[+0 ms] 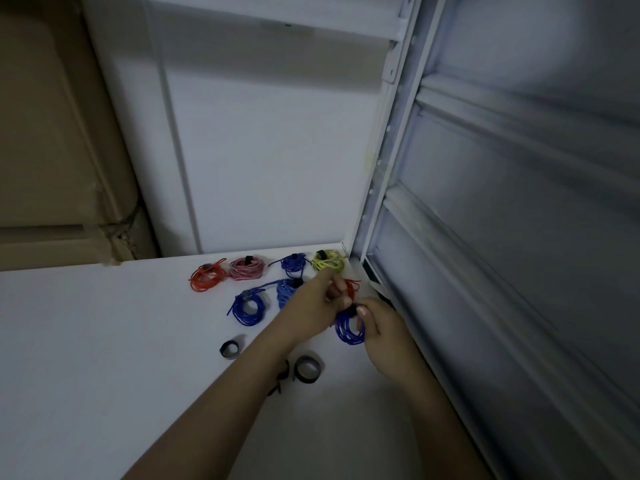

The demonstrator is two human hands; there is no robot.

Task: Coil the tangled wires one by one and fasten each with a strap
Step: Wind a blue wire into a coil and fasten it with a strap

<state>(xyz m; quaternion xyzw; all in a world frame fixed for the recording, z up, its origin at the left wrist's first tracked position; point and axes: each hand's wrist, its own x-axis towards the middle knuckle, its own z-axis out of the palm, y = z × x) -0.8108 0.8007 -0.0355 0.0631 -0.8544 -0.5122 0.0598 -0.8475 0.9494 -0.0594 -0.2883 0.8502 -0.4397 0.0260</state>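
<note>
Blue wire coil (349,329) is held just above the table (104,341) at its right edge, near the metal frame (391,188). Right hand (379,327) grips the coil's right side, thumb pressing the black strap (352,311) at the top. Left hand (320,303) pinches at the strap from the left, fingers curled; the exact contact is hard to read. Wire looks thin, light and springy, so loops will likely fan out if let go; best hold is across the bundled loops right at the strap, not on a single strand. A red wire (351,287) sits just behind the hands, partly hidden. Finished coils lie beyond: yellow-green (328,261), dark blue (292,265), pink (246,268), orange (207,275), light blue (285,292), another blue (247,306). Spare straps (230,348) (307,368) lie near the forearms.
</note>
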